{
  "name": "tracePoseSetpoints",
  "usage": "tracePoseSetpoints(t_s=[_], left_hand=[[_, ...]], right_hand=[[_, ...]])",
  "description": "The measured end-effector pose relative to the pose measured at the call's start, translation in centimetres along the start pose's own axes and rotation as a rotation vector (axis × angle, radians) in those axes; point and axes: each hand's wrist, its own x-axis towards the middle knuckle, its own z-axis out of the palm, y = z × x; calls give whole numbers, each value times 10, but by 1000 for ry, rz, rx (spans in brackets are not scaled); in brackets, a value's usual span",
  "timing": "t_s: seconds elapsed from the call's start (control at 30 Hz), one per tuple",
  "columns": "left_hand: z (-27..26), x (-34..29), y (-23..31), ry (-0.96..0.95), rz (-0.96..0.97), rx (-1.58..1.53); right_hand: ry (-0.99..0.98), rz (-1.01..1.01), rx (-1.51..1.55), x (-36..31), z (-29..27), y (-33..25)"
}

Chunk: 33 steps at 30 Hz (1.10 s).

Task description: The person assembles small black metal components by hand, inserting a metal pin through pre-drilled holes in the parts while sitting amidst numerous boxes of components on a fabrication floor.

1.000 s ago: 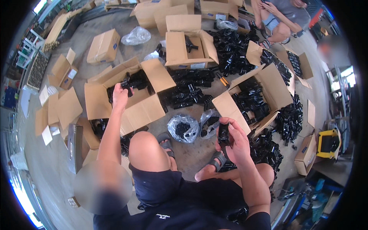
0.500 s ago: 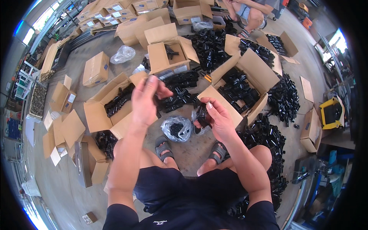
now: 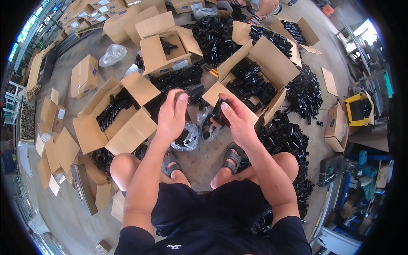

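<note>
Your right hand (image 3: 238,121) has its fingers (image 3: 224,106) wrapped around a black plastic part (image 3: 219,113), held up in front of you just above the clear plastic bags (image 3: 196,131) on the floor. Your left hand (image 3: 171,114) is raised right beside it, fingers (image 3: 182,98) pinched on a small dark piece (image 3: 180,94) at the tips; it's too small to say what it is. The two hands are close but not touching.

Below them you've got your sandalled feet (image 3: 199,160) on the concrete floor (image 3: 204,148), knees spread. To your left sits an open cardboard box (image 3: 127,123) with black parts in it, and to your right another open box (image 3: 259,72) stuffed with the same stuff, right behind your right hand. Loose black parts are heaped along your right leg (image 3: 289,136) and further up the floor too (image 3: 212,36). Flattened cardboard (image 3: 55,157) lies off to the far left, and a yellow-and-black machine (image 3: 360,109) sits at the far right. Someone else's feet (image 3: 259,10) show at the top edge.
</note>
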Motion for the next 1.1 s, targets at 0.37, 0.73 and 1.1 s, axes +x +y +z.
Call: tracePoseSetpoints(t_s=[0.37, 0.73, 1.1], left_hand=[[9, 2, -7, -122, -315, -832], [22, -9, -11, -142, -379, -795], [19, -10, -12, -164, -468, -807]], right_hand=[[-11, -90, -69, 24, 19, 1], [18, -80, -136, 34, 28, 9], [-135, 180, -120, 30, 19, 3]])
